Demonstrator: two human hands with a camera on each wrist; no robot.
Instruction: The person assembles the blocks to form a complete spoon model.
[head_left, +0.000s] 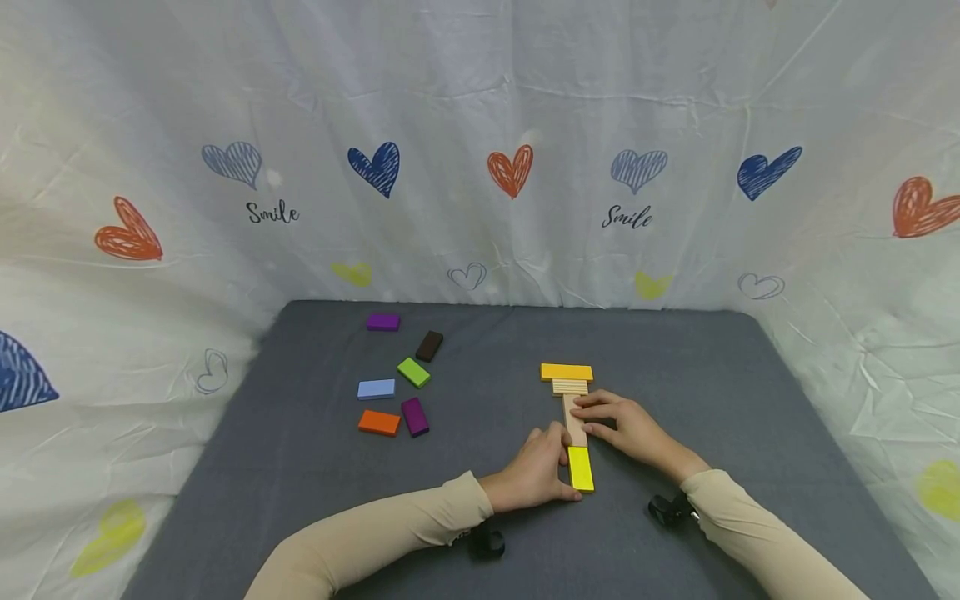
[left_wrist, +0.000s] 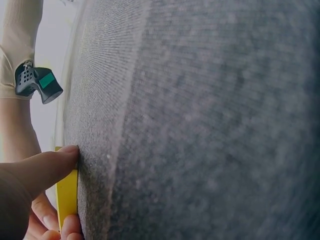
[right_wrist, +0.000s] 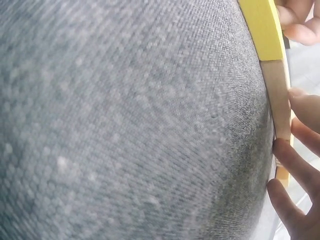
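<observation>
A row of flat blocks runs toward me on the grey tabletop. At its near end lies a bright yellow block [head_left: 581, 469]. My left hand [head_left: 531, 473] holds this block, thumb at its near end and curled fingers along its left side; the left wrist view also shows the thumb on the yellow block [left_wrist: 67, 197]. Beyond it, end to end, is a plain wooden block [head_left: 573, 421]. My right hand [head_left: 630, 429] rests its fingertips on that wooden block [right_wrist: 276, 95]. Farther along, pale narrow blocks [head_left: 570, 387] lie crosswise, then an orange-yellow block [head_left: 566, 372].
Loose blocks lie to the left: purple [head_left: 383, 322], dark brown [head_left: 430, 346], green [head_left: 414, 372], light blue [head_left: 377, 389], orange [head_left: 379, 422] and another purple block [head_left: 415, 417]. A white curtain [head_left: 450, 225] with printed hearts hangs behind the table.
</observation>
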